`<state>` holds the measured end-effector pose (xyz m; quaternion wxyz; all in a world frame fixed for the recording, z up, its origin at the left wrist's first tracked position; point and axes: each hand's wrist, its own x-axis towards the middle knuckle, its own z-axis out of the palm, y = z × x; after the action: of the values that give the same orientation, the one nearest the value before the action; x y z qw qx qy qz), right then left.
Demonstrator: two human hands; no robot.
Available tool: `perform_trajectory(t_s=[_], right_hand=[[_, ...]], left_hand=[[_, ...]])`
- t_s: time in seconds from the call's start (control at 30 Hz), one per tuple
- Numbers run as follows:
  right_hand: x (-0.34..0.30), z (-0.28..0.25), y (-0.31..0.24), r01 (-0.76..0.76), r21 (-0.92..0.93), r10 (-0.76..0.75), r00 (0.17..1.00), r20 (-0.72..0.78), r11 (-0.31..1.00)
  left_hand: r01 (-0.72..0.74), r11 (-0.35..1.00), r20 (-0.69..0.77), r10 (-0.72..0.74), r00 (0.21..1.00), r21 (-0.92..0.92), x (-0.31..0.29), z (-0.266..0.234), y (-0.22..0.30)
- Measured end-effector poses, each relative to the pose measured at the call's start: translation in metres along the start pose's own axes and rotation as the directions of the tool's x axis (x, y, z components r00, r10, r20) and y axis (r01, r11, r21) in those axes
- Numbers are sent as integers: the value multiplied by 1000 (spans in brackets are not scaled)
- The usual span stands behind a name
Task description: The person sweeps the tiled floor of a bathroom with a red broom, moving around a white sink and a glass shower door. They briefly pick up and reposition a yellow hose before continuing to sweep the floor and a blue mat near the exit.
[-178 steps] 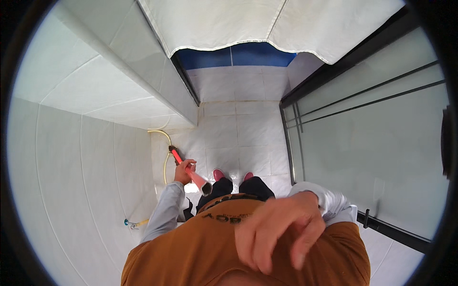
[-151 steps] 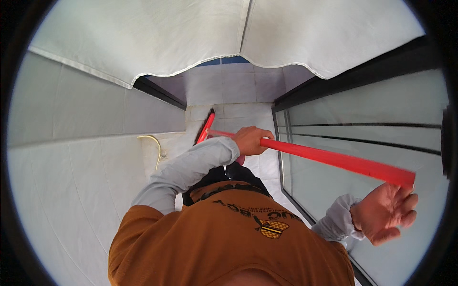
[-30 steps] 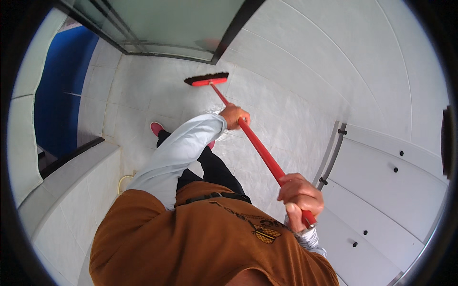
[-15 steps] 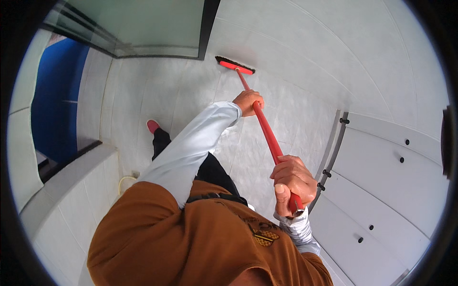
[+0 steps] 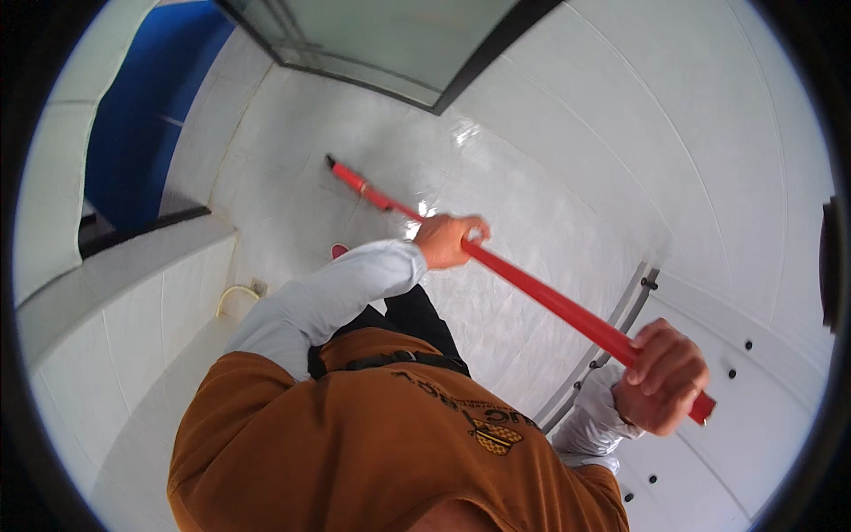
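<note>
A broom with a long red handle (image 5: 550, 299) slants across in front of me. My left hand (image 5: 448, 240) is wrapped round the handle partway down its length. Close to the handle's top end, my right hand (image 5: 663, 377) grips it, and a short piece sticks out past the fist. The red broom head (image 5: 363, 186) is over the floor on the left, smeared by motion; only a bit of its dark bristles shows. I cannot tell whether the bristles touch the floor.
Pale tiles cover the floor (image 5: 496, 191). A dark-framed glass panel (image 5: 390, 44) stands ahead. On the right are white cabinet fronts (image 5: 691, 328) with black knobs. To the left is a low tiled wall (image 5: 151, 310), with a pale hose (image 5: 232, 291) beside it and a blue panel (image 5: 146, 115) beyond.
The broom head has swept left and nearer to me, away from the wall by the glass panel. My right hand has moved right and down, so the handle lies flatter across the view.
</note>
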<state>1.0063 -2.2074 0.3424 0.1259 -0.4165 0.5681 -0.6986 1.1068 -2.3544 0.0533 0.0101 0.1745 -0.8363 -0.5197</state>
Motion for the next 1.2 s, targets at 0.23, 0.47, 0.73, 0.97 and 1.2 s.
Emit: perform_trajectory(t_s=[0.23,0.47,0.73,0.97,1.2], right_hand=[[15,117,34,89,-75,-25,792,610,993],[15,184,33,-279,144,148,803,578,950],[76,285,11,-124,256,-52,808,586,959],[40,420,31,234,151,-197,184,963,960],[39,400,26,-209,100,-39,276,960,973]], left_hand=[[-154,978,-276,111,955,-141,3,-96,-95],[94,980,-284,-141,948,-172,-148,-99,-117],[135,960,-628,-263,733,-245,-178,-203,-125],[1,953,-735,-234,637,-303,-198,-302,-238],[131,925,-706,-358,611,-356,-273,-201,-201]])
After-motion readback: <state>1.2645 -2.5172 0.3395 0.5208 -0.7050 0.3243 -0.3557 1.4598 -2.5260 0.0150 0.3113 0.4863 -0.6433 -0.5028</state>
